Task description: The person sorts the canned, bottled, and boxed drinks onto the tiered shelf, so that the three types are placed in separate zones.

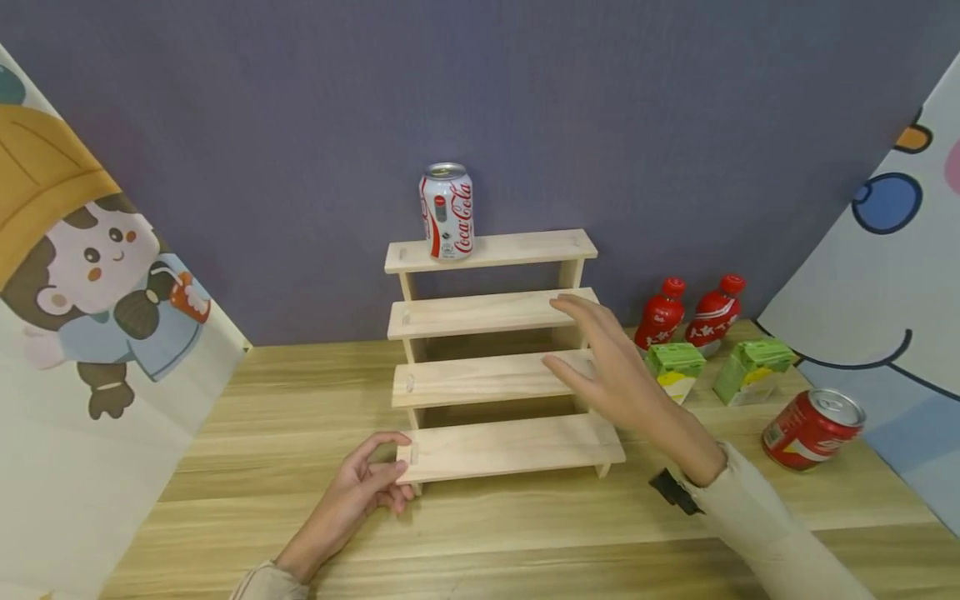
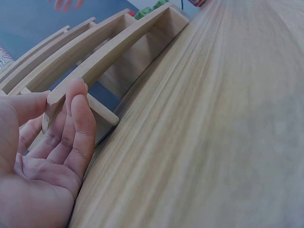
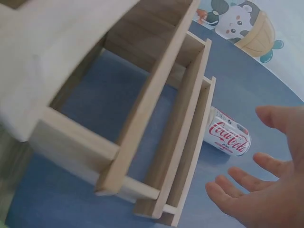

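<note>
A pale wooden four-step rack stands on the table. My left hand pinches the left end of its lowest step between thumb and fingers; the left wrist view shows the fingers curled under that board's end. Over the right side of the middle steps hovers my right hand, thumb and fingers spread, holding nothing. On the top step, toward its left end, a white Coca-Cola can stands upright. In the right wrist view the same can appears beyond the open right hand.
Right of the rack stand two red bottles at the back, with two green drink cartons before them. A red can is farther right. A grey-blue wall rises behind, and printed panels flank the wooden table.
</note>
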Available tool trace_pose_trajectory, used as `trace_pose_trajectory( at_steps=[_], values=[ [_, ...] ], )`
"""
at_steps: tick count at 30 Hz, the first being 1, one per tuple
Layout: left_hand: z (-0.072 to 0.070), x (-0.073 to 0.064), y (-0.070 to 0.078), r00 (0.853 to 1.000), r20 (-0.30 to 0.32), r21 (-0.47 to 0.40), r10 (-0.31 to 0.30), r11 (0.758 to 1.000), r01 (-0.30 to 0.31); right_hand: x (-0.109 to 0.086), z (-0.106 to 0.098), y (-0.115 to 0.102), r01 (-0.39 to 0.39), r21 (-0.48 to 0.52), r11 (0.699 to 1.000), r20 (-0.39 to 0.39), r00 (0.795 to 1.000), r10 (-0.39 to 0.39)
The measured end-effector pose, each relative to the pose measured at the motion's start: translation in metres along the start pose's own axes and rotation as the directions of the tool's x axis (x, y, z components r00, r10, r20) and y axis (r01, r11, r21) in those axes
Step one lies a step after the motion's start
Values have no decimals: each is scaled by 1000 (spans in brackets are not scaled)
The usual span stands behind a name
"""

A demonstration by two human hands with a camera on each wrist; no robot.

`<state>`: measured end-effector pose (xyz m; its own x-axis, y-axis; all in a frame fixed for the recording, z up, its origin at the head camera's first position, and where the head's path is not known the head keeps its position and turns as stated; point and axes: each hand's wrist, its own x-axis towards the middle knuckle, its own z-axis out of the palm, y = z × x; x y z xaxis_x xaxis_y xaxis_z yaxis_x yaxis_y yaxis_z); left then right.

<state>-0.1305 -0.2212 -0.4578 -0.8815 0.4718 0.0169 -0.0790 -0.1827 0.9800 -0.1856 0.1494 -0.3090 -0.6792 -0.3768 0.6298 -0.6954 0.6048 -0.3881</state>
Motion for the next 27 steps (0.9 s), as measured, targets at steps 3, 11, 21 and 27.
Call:
trace_pose_trajectory(
  at_steps=[3,11,21,27],
  values=[
    [0,-1,1,1000,0,5,-2,1000,2,-12,-3,3,-24,-19,1000,5,1000,24],
    [-2,-3,3,1000,4,-1,4,1000,-4,-38,-15,8,-66,-43,997,14,998,66],
    [0,1,3,1000,-2,-7,15,1000,-15,-62,-27,24,-133,-73,988,5,991,134],
    [0,1,1,1000,3,-7,13,1000,-13,-78,-34,33,-147,-126,981,-19,989,146]
  ],
)
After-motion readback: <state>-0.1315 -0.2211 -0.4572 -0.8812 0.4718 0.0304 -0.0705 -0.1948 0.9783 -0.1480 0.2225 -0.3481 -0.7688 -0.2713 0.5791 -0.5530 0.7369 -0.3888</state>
